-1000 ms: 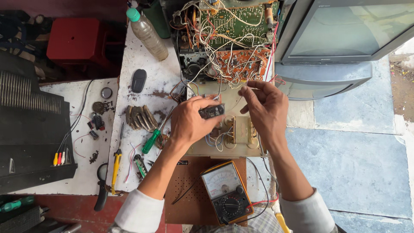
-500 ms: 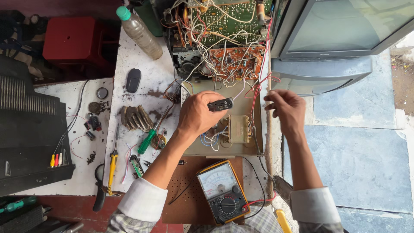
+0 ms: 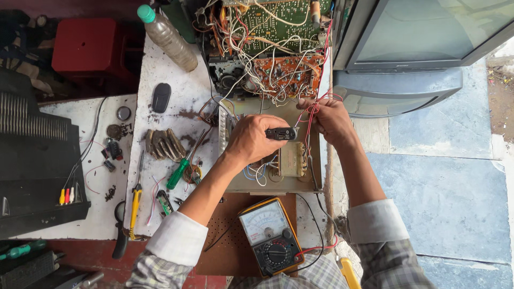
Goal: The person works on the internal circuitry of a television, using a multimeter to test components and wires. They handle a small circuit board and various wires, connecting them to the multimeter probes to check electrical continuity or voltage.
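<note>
Pliers [image 3: 135,210] and green screwdriver [image 3: 178,172] lying on white bench [image 3: 155,69], left. Left hand [image 3: 249,140] closed around small black part [image 3: 280,133], held above open chassis [image 3: 274,176]. Right hand [image 3: 331,121] just beside, fingers pinched on red wires [image 3: 315,108]. Multimeter [image 3: 269,234] below, near edge. Television [image 3: 417,32] far right.

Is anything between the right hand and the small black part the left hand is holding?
Only the loose red wires that the right hand is gripping; they hang between it and the small black part held in the left hand. Nothing else visible.
</note>
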